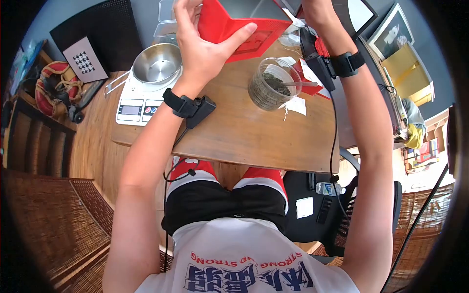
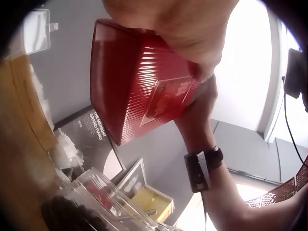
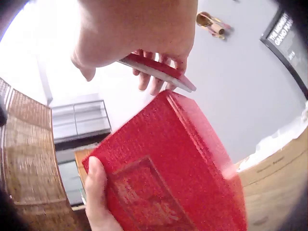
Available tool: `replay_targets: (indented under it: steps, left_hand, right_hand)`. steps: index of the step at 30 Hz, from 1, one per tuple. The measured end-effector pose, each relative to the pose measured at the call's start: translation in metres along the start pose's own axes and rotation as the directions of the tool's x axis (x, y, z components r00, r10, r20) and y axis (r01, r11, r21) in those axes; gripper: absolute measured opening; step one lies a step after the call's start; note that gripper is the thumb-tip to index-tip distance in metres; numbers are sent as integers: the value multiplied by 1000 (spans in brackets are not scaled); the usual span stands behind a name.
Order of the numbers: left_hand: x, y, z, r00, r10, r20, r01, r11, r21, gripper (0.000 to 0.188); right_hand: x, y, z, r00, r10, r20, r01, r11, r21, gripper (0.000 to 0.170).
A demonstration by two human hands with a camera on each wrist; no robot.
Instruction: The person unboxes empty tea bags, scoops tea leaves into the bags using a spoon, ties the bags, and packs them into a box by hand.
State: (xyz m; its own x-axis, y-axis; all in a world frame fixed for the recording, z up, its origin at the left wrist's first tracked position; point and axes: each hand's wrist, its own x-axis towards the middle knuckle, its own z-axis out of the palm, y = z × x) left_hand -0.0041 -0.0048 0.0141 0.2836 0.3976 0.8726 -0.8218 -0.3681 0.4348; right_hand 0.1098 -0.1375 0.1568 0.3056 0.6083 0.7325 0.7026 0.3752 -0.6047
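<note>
My left hand (image 1: 207, 53) grips a red tin box (image 1: 215, 24) above the far part of the table. In the head view the tin is uncovered, its grey inside facing up, and my thumb lies along its front wall. The right hand (image 3: 139, 36) holds a flat red lid with a pale underside (image 3: 161, 72), close to the tin's upper corner in the right wrist view. At the top of the head view that hand is partly cut off. Below stands a clear plastic tub (image 1: 266, 95) of dark dried leaves, perhaps tea, with a spoon (image 1: 300, 84) in it.
A white kitchen scale (image 1: 129, 115) with a steel pot (image 1: 156, 66) on it stands at the table's (image 1: 234, 136) left. A red packet (image 1: 310, 78) and a white tag (image 1: 297, 106) lie by the tub. Black cables run from both wrist cameras.
</note>
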Motion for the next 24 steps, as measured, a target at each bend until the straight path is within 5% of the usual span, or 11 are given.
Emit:
replay_targets:
  steps: [3,5,7,9,11,13,15,17,21,24]
  left_hand:
    - [-3,-10,-1,997,65,-45,-58,990,130,101]
    - [-2,-6,7,998,13,-63,-15,1000,-25,102]
    - [-3,-2,-1,997,72,-11,-69,982,175,101]
    - [-4,-6,-4,988,151,-37,-128,927,353,92]
    - [-2,-8,-5,965,248,89,-258,814,520,85]
    - [-4,-6,-4,967,246,65,-246,838,487,68]
    - [-5,-5,-3,970,230,82,-239,831,502,58]
    - [-3,-1,-3,977,206,60,-210,856,472,51]
    - [2,-6,-7,950,301,87,-307,840,447,50]
    - [-1,-8,-5,946,278,168,-323,850,415,52]
  right_hand:
    - [0,19,3,982,173,76,-179,979,93,28]
    - [7,21,-13,967,177,184,-202,971,129,34]
    - [7,10,-27,972,226,62,-233,962,145,38]
    - [-11,-44,-5,909,327,-257,-296,943,151,43]
    - [-4,-15,-76,963,258,-83,-238,951,200,46]
    - [-26,-31,-100,933,302,-194,-257,939,229,42]
    - [-64,-13,-198,798,341,-496,-379,925,28,53]
    - [-103,-52,-170,768,279,-577,-411,905,-110,52]
    - [-202,-78,-198,642,374,-669,-675,690,-262,34]
    - [-280,-70,-202,571,607,-552,-819,469,-331,25]
